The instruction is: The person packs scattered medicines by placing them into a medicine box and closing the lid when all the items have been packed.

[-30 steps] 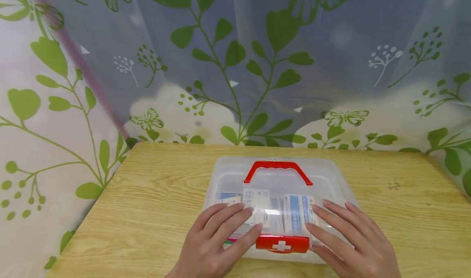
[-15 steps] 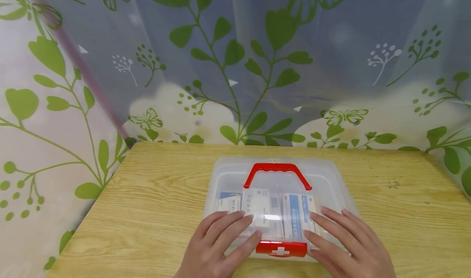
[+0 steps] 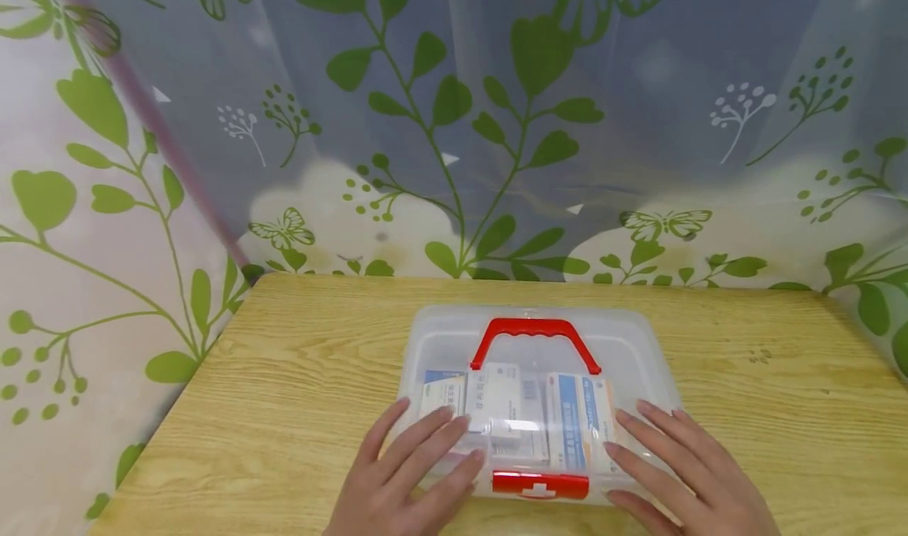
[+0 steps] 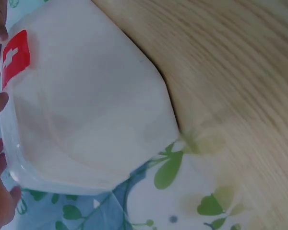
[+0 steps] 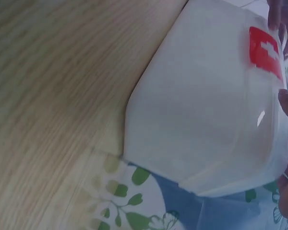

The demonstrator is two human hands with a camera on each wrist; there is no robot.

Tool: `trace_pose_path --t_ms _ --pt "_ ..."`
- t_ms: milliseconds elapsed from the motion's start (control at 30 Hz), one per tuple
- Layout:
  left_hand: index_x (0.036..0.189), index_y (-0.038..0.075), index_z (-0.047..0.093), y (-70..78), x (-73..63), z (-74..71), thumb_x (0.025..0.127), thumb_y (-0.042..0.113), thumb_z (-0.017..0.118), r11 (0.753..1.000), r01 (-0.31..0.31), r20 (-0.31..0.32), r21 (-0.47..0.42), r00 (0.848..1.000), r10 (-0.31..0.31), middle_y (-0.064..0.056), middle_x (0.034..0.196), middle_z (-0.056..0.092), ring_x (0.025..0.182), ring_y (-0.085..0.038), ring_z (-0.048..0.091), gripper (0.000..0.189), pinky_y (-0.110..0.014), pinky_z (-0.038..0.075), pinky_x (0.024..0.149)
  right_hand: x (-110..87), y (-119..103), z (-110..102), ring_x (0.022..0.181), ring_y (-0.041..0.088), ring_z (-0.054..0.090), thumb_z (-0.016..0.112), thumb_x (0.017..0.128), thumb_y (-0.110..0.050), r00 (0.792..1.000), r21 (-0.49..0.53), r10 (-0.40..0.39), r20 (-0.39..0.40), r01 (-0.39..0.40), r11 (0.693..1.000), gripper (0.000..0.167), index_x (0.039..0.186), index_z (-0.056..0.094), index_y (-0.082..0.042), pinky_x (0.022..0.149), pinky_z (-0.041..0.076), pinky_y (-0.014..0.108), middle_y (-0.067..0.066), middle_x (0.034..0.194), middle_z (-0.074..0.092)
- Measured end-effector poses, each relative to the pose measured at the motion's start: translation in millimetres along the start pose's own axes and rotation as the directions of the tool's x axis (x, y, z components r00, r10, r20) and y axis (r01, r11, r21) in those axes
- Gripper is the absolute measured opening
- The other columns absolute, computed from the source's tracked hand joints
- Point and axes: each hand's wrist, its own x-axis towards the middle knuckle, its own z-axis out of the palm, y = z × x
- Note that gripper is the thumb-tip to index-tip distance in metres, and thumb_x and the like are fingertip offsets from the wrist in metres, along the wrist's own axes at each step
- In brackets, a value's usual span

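A clear plastic first-aid box (image 3: 641, 347) stands on the wooden table, its lid down. On its front edge sits a red latch (image 3: 541, 485) with a white cross. The red carry handle (image 3: 537, 327) lies toward the back of the lid. Through the lid show several medicine boxes (image 3: 567, 418). My left hand (image 3: 397, 481) rests with spread fingers on the lid's front left, its thumb left of the latch. At the front right, my right hand (image 3: 691, 473) lies likewise with fingers extended. In both wrist views, fingertips reach the rim of the box.
The wood-grain table (image 3: 284, 410) extends on both sides of the box. A curtain (image 3: 454, 126) printed with leaves and butterflies hangs behind it, and a similar patterned cloth (image 3: 78, 244) hangs along the left side.
Both hands have slid apart, the left hand leftward and the right hand slightly rightward, away from the latch. The latch and handle appear slightly lower in the head view.
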Motion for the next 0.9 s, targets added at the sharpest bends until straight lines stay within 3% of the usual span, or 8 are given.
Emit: trace_pose_path --t_ms 133,233,467,700,767,900 --pt "0.108 0.011 0.07 -11.6 -8.2 -2.1 0.099 0.036 0.051 0.997 0.077 -0.052 -0.014 0.996 -0.078 -0.019 0.117 0.062 0.106 -0.034 0.058 0.032 -0.048 0.036 0.105 -7.6 8 -5 0.121 0.032 0.05 0.058 0.092 -0.049 0.996 0.04 0.086 -0.029 -0.085 0.996 0.054 0.108 0.069 0.001 0.11 0.028 0.029 0.026 0.119 0.06" --pt "0.114 0.011 0.068 -14.1 -16.6 -4.8 0.099 0.042 0.05 0.983 0.163 -0.001 -0.082 0.986 -0.164 -0.02 0.123 0.059 0.111 -0.038 0.054 0.039 -0.038 0.033 0.108 -15.2 11 -7 0.126 0.03 0.045 0.062 0.088 -0.051 0.984 0.092 0.174 -0.028 -0.171 0.981 0.06 0.112 0.067 0.004 0.108 0.029 0.023 0.029 0.126 0.053" --pt "0.122 0.013 0.065 -15.5 -28.8 -2.0 0.097 0.043 0.052 0.946 0.258 0.09 -0.196 0.966 -0.244 -0.018 0.132 0.052 0.121 -0.038 0.047 0.041 -0.029 0.034 0.107 -32.8 13 -6 0.131 0.022 0.041 0.067 0.081 -0.055 0.939 0.159 0.342 0.04 -0.344 0.925 0.068 0.116 0.065 0.004 0.1 0.033 0.012 0.028 0.133 0.047" --pt "0.12 0.009 0.065 -20.3 -30.9 8.1 0.095 0.039 0.056 0.931 0.261 0.039 -0.255 0.965 -0.26 -0.023 0.132 0.05 0.125 -0.04 0.044 0.04 -0.03 0.03 0.109 -34.3 21 -1 0.131 0.021 0.04 0.065 0.082 -0.055 0.933 0.147 0.357 0.045 -0.359 0.921 0.068 0.117 0.064 0.003 0.099 0.034 0.011 0.026 0.135 0.047" --pt "0.121 0.009 0.064 -23.4 -31.1 11.7 0.096 0.039 0.056 0.925 0.275 0.049 -0.264 0.961 -0.272 -0.023 0.133 0.049 0.126 -0.04 0.043 0.04 -0.029 0.03 0.109 -32.5 25 -1 0.133 0.017 0.037 0.062 0.083 -0.058 0.919 0.119 0.384 0.087 -0.392 0.912 0.07 0.12 0.063 0.001 0.099 0.032 0.009 0.022 0.138 0.046" --pt "0.123 0.01 0.064 -31.1 -29.3 19.9 0.094 0.038 0.058 0.919 0.29 0.065 -0.269 0.957 -0.283 -0.022 0.135 0.048 0.125 -0.041 0.043 0.041 -0.03 0.033 0.107 -28.5 36 2 0.134 0.016 0.036 0.058 0.084 -0.06 0.917 0.081 0.383 0.114 -0.393 0.916 0.07 0.123 0.062 -0.002 0.101 0.03 0.01 0.019 0.138 0.046"
